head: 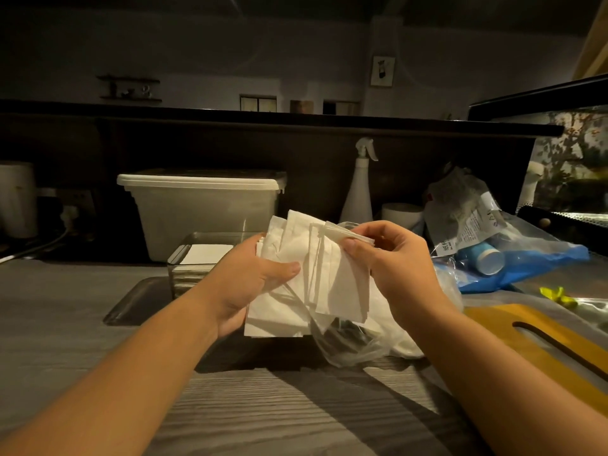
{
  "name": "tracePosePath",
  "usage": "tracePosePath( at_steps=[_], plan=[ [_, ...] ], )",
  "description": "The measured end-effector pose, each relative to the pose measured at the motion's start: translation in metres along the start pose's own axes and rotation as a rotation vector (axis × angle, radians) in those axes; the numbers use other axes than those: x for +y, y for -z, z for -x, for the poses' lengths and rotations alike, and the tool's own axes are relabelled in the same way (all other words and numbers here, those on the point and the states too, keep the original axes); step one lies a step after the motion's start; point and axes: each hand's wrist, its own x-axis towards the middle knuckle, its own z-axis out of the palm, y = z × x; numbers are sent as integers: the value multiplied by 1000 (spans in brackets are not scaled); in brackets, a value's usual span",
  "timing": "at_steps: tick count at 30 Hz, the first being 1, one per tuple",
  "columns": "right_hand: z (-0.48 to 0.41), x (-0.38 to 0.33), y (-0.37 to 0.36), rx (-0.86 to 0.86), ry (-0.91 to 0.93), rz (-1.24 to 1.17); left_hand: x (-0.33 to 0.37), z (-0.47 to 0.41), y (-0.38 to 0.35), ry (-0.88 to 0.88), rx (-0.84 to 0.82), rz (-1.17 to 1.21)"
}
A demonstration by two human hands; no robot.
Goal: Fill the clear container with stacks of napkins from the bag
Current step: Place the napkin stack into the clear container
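Both hands up over the counter, sharing one loose stack of napkins point(316, 274). Left hand point(253, 284) at the stack's left edge, thumb pressed flat across the front, fingers curled round the back. Right hand point(391, 261) pinching the upper right corner between thumb and fingertips, a few sheets fanned out at the pinch. Napkins white, thin, soft paper, square-cut, edges uneven and out of line; held in the air above the countertop.

Clear bag point(348, 347) directly below and right of the stack: thin crinkled plastic film, slumped on the counter, film touching the stack's lower edge. White sheets showing through at its right end.

Clear container point(179, 258) just behind the left hand, on the counter: rectangular, thick glass-like walls, open top. Inside, a flat white layer point(205, 253) of napkins, lying low, well under the rim. Dark shallow shape under it, perhaps a tray point(131, 304), too dim to say.

Counter point(263, 406) grey, with fine wood-grain ridges.

Behind: translucent plastic tub point(204, 215), lid on, contents not readable. White spray bottle point(358, 189), cone-shaped, upright.

Right: blue and clear plastic bag point(543, 258) holding paper cups point(490, 260), lying on their side. Yellow cutting board point(559, 343) with slot handle at the right edge.
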Motion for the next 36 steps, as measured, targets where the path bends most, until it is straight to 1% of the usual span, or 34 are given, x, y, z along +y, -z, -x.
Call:
tracePosePath(
  at_steps=[3, 5, 7, 8, 9, 13, 17, 18, 20, 22, 25, 28, 31, 33, 36],
  plan=[
    [-5, -6, 10, -133, -36, -196, 2, 0, 4, 5, 36, 12],
    [-6, -13, 19, -299, 14, -275, 4, -1, 7, 17, 50, 28],
    [-2, -15, 20, -442, 106, -206, 6, 0, 6, 38, 30, 44],
    [0, -14, 17, -467, 152, -135, 6, 0, 4, 47, 17, 48],
    [3, -12, 12, -457, 200, -40, 5, 1, 2, 55, 8, 47],
    [10, -4, -2, -287, 412, 395, 2, 2, -4, 85, -16, 54],
    [14, -1, -7, -241, 503, 561, 3, 4, -6, 112, -84, 116],
    [14, 0, -9, -234, 504, 579, 4, 5, -6, 106, -112, 100],
    [14, 1, -11, -226, 442, 543, 3, 6, -6, 45, -159, -22],
    [13, 1, -10, -232, 358, 485, 1, 5, -7, 9, -125, -159],
    [12, 1, -8, -256, 283, 407, -1, 4, -9, -14, -38, -222],
    [12, 2, -8, -279, 228, 369, -2, 4, -9, -31, -28, -207],
    [12, 2, -8, -289, 209, 378, 1, 5, -9, -11, -74, -118],
    [13, 0, -7, -272, 235, 382, 4, 7, -11, 27, -111, 3],
    [15, -3, -6, -274, 339, 458, 4, 7, -11, 68, -44, 104]
  ],
)
